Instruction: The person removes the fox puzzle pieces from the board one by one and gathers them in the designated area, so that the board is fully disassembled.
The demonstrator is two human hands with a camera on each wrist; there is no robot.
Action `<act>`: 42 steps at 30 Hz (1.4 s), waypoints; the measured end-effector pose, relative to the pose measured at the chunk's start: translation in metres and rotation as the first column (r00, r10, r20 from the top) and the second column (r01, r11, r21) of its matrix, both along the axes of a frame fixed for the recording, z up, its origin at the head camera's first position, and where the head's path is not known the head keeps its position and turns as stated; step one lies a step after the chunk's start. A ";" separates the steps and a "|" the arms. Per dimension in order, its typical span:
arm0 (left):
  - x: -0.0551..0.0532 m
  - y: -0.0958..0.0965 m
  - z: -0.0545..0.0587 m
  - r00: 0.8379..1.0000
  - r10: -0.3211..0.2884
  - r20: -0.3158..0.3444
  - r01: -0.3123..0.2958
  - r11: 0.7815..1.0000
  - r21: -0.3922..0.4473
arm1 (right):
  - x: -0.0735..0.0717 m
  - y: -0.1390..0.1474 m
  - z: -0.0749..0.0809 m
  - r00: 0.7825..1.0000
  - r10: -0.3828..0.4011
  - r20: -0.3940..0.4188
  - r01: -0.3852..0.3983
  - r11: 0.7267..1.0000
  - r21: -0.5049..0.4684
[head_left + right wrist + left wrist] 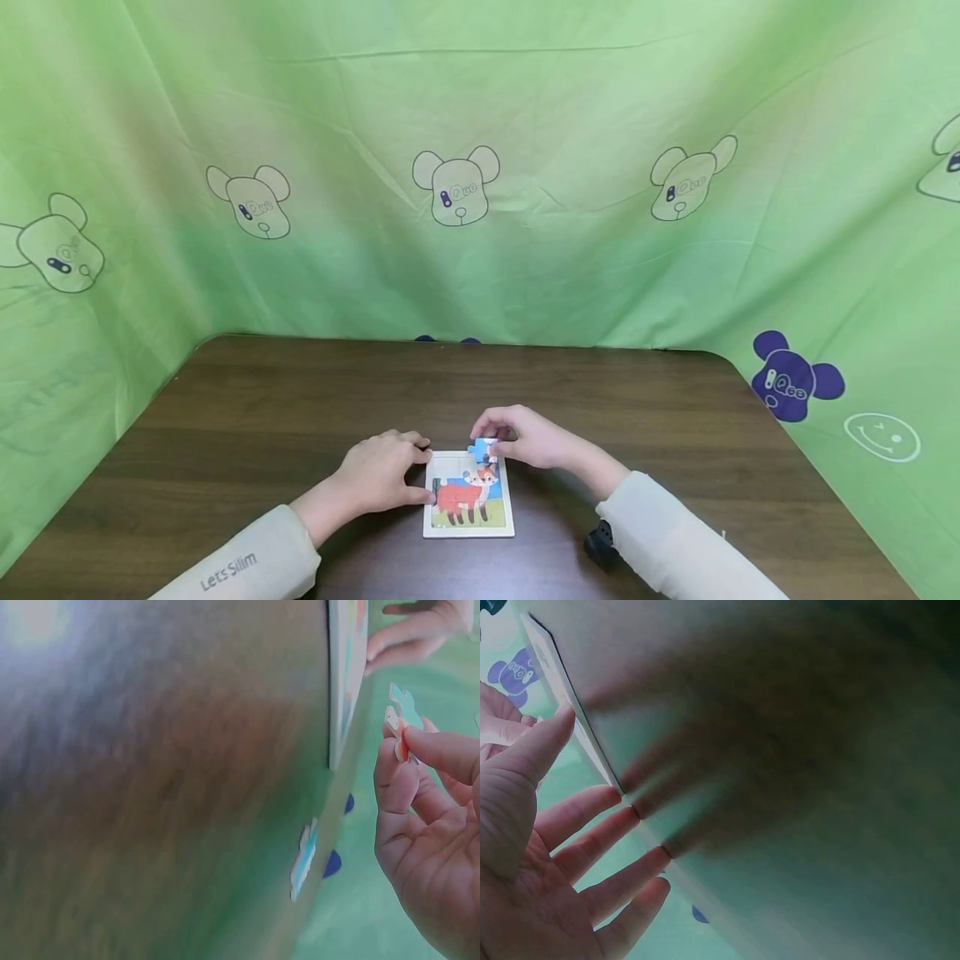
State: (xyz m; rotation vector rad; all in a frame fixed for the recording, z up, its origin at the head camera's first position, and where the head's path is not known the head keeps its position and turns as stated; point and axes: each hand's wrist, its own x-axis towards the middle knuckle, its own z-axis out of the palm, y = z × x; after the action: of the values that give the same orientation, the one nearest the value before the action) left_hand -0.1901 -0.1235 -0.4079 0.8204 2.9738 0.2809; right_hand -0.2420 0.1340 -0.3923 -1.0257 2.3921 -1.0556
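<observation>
A small jigsaw puzzle in a white tray [468, 534] lies on the table, its pieces picturing a red-orange animal with a white face. The upper left of the tray shows bare backing. My left hand [381, 473] rests at the tray's left side, thumb on the lower left edge and fingers at the upper left corner; in the left wrist view its fingers are spread and fairly straight. My right hand [528, 437] pinches a blue puzzle piece [481, 451] with white and orange parts between thumb and fingers, over the tray's upper right. The right wrist view shows this piece [409, 712] tilted up.
Another light-blue puzzle piece [303, 859] lies on the table beyond the tray in the right wrist view. The dark wooden table [300, 392] meets a green curtain [570, 275] with bear prints. A black device [600, 543] sits by the right sleeve.
</observation>
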 end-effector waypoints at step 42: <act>0.001 0.000 0.002 1.000 0.004 -0.008 -0.004 1.000 0.012 | -0.013 0.102 -0.005 0.991 -0.132 -0.020 0.132 0.991 0.012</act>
State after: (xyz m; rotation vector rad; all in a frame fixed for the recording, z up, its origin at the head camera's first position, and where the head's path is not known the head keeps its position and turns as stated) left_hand -0.1895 -0.1231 -0.4061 0.8184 2.9845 0.2974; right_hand -0.2554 0.2358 -0.3974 -0.8871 2.5081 -1.0770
